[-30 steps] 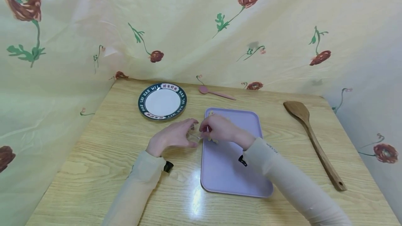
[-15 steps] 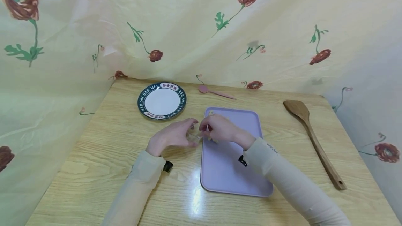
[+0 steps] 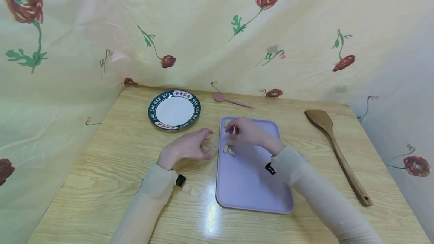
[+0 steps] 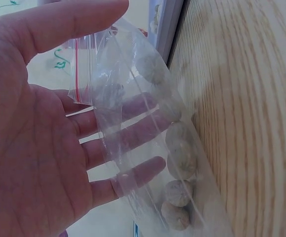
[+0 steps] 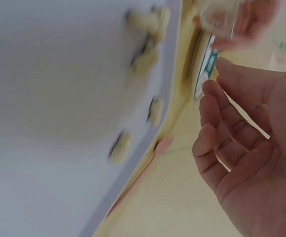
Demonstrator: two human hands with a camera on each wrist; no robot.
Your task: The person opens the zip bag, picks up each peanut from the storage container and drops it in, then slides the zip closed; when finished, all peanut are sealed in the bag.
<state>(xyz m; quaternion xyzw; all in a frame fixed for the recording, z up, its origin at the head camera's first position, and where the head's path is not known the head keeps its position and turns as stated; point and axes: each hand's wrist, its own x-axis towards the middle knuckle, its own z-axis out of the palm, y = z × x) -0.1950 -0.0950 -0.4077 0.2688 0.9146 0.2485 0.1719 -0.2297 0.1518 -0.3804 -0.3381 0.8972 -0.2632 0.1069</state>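
My left hand (image 3: 184,147) holds a clear zip-lock bag (image 4: 147,197) upright at the tray's left edge. Thumb and fingers curve around it, and the fingers show through the plastic. Inside the bag, peanuts in their shells (image 4: 181,153) lie along the bottom, by the wooden tabletop. Just right of the bag, my right hand (image 3: 251,134) is over the lilac tray (image 3: 254,180), its fingers loosely bent. Nothing shows between its fingertips in the right wrist view. Several peanuts (image 3: 231,151) lie along the tray's left side; the right hand partly hides that area in the head view.
Behind the left hand sits a white plate (image 3: 174,111) with a dark patterned rim. A pink spoon (image 3: 234,102) lies beyond the tray. To the right is a wooden turner (image 3: 333,148). Flowered cloth (image 3: 203,29) hangs along the table's back edge.
My right hand has drawn away from the bag, to the right and over the tray, uncovering peanuts there. The left hand and the bag have stayed almost still.
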